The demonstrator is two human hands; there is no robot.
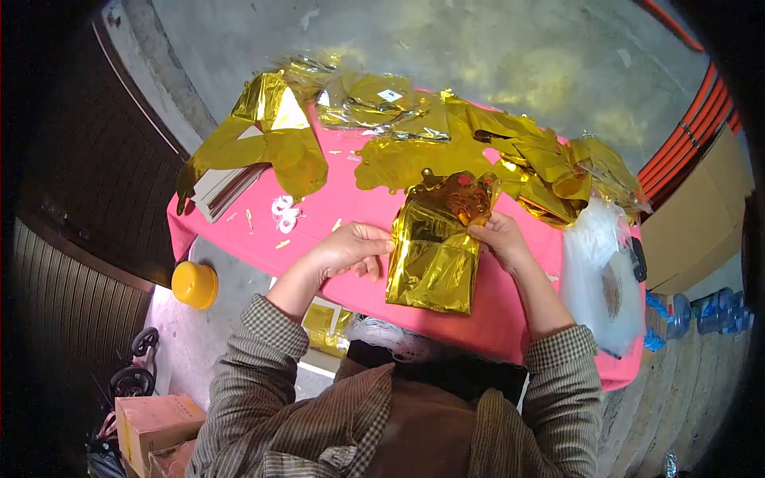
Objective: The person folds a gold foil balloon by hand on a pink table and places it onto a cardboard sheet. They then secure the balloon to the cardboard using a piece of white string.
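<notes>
A folded gold foil piece (434, 267) with red marks near its top is held over the front of the pink table (351, 295). My left hand (355, 249) pinches its left edge between thumb and finger. On the other side, my right hand (500, 237) grips its right edge near the top. Behind it lie flat gold foil sheets (398, 163). More crumpled gold foil (542, 163) is heaped to the right, beside a clear plastic bag (602, 271).
Gold foil (299, 159) drapes over a paper stack (227, 190) at the left. White ribbon rolls (285, 213) lie nearby. Clear packets (382, 103) are at the back edge. A yellow tub (194, 285) and a cardboard box (158, 426) stand on the floor.
</notes>
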